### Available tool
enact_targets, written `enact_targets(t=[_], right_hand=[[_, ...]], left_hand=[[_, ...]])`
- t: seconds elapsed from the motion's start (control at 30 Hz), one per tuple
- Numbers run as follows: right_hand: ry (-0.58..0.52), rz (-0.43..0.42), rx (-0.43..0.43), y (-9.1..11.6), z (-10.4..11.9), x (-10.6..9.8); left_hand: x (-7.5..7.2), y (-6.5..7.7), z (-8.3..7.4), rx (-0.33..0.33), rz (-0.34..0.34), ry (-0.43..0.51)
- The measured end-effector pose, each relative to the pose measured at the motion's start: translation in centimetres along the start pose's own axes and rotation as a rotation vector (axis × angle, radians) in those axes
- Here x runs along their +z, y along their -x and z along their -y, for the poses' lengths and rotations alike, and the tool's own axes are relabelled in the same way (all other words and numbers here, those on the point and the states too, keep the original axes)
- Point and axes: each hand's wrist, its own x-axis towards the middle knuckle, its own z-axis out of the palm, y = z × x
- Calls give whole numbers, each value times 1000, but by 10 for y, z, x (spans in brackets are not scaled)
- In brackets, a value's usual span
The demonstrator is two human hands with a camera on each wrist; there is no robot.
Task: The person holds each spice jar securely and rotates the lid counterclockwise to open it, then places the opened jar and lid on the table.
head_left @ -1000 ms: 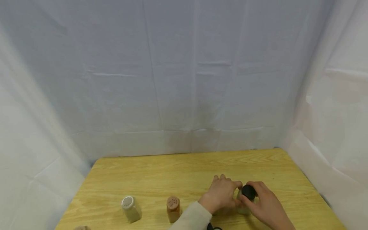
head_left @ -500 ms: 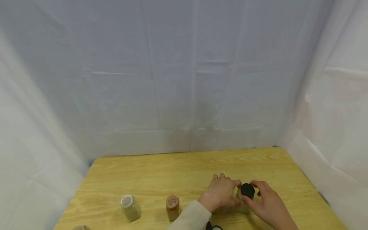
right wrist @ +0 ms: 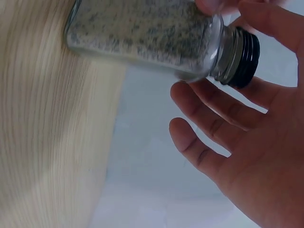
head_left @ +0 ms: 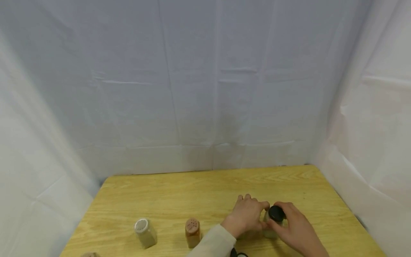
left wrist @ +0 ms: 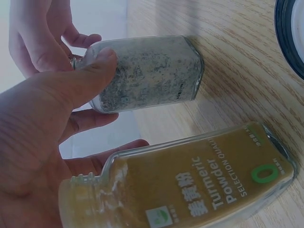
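Observation:
A glass spice jar (left wrist: 149,71) of speckled grey seasoning stands upright on the wooden table at the right. My left hand (head_left: 245,217) grips it near the shoulder, thumb on one face and index finger on another. My right hand (head_left: 297,226) pinches the black screw cap (head_left: 277,213) on its neck between thumb and index finger. In the right wrist view, threads show on the neck beside the cap (right wrist: 248,58), and the other right fingers spread loosely below. Close under the left palm stands a jar labelled Turmeric Powder (left wrist: 204,180), its top uncapped; in the head view the left hand mostly hides it.
To the left stand an orange-brown shaker (head_left: 192,233) with a holed top and a pale shaker (head_left: 146,233). Another top (head_left: 90,254) is cut off at the lower left edge. Small black round items (head_left: 237,253) lie at the bottom edge. White sheeting (head_left: 199,107) surrounds the table.
Half a second ago the right thumb and index finger were spread away from the cap's sides; now they are closed around it again. The left hand and jar stay in place.

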Motion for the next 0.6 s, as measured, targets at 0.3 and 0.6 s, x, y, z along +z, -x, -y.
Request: enact_targets(t=[0.3, 0.6], right_hand=[[19, 0, 10, 1, 1, -1], [31, 9, 29, 6, -4, -6]], left_hand=[[0, 0, 0, -5, 8, 22], [1, 1, 0, -7, -4, 27]])
